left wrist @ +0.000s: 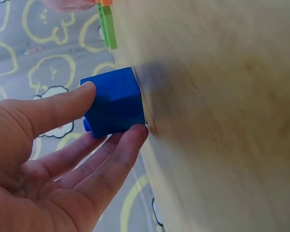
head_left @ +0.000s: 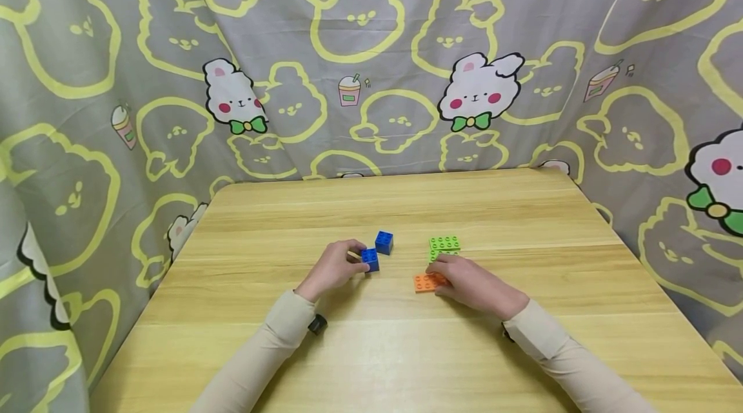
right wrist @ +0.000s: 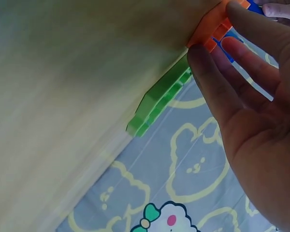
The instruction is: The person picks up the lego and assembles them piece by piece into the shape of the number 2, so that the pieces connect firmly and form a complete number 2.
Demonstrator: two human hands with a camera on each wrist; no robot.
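Observation:
My left hand (head_left: 333, 269) grips a blue toy building brick (head_left: 369, 261) on the table. In the left wrist view the thumb presses one side of that blue brick (left wrist: 115, 104), and a fingertip meets the opposite side by the tabletop. A second blue brick (head_left: 384, 242) stands just behind it. With thumb and fingers, my right hand (head_left: 476, 284) pinches a flat orange brick (head_left: 425, 283), partly covering its right end. Two green bricks lie beyond the orange one: the farther green brick (head_left: 444, 243) shows fully, the nearer green brick (head_left: 435, 255) is partly hidden by the right hand.
The wooden table (head_left: 371, 348) carries the bricks near its middle. A grey curtain (head_left: 395, 32) with yellow outlines and white rabbit prints hangs behind the table and along both sides. Dark bands sit at both wrists, below the light sleeves (head_left: 278, 329).

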